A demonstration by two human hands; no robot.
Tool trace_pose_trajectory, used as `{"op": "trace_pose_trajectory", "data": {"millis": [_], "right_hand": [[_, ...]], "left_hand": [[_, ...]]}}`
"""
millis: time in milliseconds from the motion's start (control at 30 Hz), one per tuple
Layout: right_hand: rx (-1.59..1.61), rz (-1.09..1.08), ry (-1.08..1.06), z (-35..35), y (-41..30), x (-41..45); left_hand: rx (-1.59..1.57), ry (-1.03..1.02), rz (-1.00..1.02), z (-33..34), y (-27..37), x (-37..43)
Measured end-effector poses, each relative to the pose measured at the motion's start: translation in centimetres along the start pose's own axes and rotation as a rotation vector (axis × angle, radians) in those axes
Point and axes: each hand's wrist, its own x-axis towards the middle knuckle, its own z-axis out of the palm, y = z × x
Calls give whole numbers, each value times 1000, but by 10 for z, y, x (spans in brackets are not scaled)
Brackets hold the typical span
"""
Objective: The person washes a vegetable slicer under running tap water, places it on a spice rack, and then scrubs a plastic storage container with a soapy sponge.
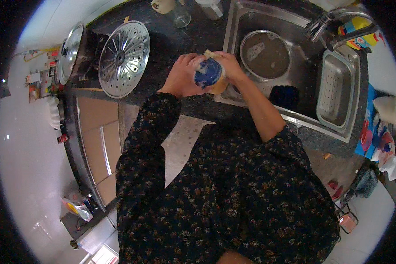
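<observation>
Both hands meet over the counter's edge, just left of the sink. My left hand (184, 74) wraps around the side of a round container with a blue top (208, 72), which has soapy foam on it. A yellowish part (220, 85) shows beneath the blue top. My right hand (230, 64) presses a pale yellow sponge or cloth (210, 53) against the container's far rim. The fingers hide much of the container's side.
The steel sink (303, 114) holds a round pan of murky water (265, 54), a dark cloth (284, 96) and a draining basket (336, 89) under the faucet (316, 26). A perforated steamer plate (123, 59) and a lidded pot (74, 54) are at left. A glass jar (181, 18) stands behind.
</observation>
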Motion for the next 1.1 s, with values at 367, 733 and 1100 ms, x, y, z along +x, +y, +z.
{"op": "trace_pose_trajectory", "data": {"millis": [367, 733, 1100], "right_hand": [[-862, -842, 290, 54, 6, -63], [-1066, -605, 60, 84, -27, -74], [-1140, -920, -211, 53, -14, -72]], "left_hand": [[-773, 204, -773, 49, -20, -41], [-867, 268, -1075, 65, -19, -63], [-849, 343, -917, 73, -26, -73]]}}
